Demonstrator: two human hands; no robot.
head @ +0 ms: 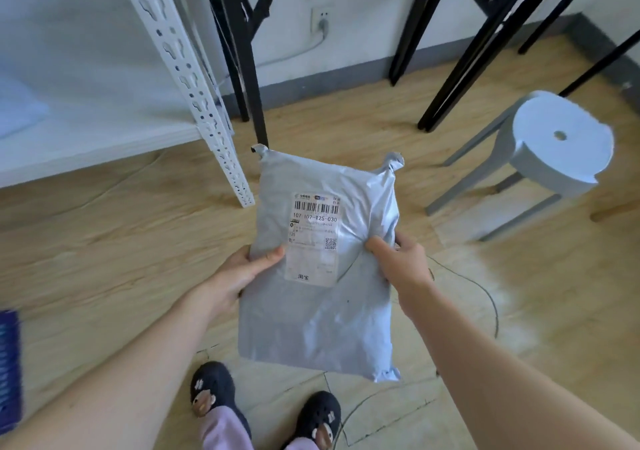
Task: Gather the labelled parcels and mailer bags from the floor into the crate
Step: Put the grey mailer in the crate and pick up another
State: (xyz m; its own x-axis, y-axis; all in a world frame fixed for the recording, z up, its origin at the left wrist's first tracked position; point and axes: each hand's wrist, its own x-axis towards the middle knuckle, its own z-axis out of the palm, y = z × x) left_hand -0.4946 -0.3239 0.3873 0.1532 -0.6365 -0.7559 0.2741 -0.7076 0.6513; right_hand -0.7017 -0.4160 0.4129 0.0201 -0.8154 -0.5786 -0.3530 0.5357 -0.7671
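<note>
A grey mailer bag (322,318) with a white shipping label (313,238) is held up off the wooden floor (104,259), in front of the person's dark slippers (211,387). The left hand (239,276) has its grip on the bag's left edge, thumb on the front beside the label. The right hand (405,262) has its grip on the right edge, thumb pressing into the plastic. A pale blue stool (561,141) stands to the right and a white shelf rack (194,79) to the left.

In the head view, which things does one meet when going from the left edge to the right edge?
Blue slatted object, left hand, grey mailer bag, right hand, pale blue stool.
</note>
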